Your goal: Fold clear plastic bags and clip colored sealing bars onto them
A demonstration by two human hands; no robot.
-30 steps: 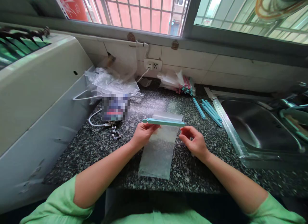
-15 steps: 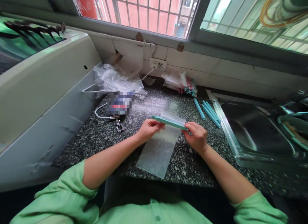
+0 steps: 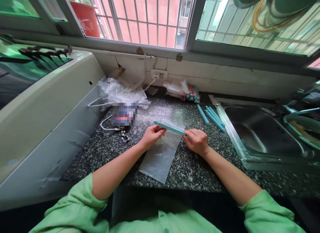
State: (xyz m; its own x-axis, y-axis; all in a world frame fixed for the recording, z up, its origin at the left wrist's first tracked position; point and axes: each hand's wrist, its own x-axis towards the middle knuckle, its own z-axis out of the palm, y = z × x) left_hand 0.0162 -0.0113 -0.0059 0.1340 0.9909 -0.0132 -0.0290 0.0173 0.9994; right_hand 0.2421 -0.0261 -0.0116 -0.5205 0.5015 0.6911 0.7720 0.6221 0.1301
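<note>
A clear plastic bag (image 3: 160, 154) lies flat on the speckled dark countertop (image 3: 110, 149), its near end at the counter's front edge. A teal sealing clip (image 3: 170, 128) runs across the bag's top. My left hand (image 3: 151, 135) pinches the clip's left end. My right hand (image 3: 197, 141) is closed on the clip's right end, fingers curled over it. Both forearms reach in from light green sleeves.
Several loose teal clips (image 3: 211, 114) lie beside a steel sink (image 3: 262, 133) at the right. A pack of pink and teal clips (image 3: 187, 91) leans at the back wall. Crumpled plastic bags (image 3: 117, 89), a blurred packet (image 3: 123, 114), a white cable and beads lie left. A large white appliance (image 3: 45, 106) borders the counter.
My right hand has closed onto the clip's right end, having hovered just off it. The clip and bag have tilted slightly, right end nearer to me. The view has lifted a little.
</note>
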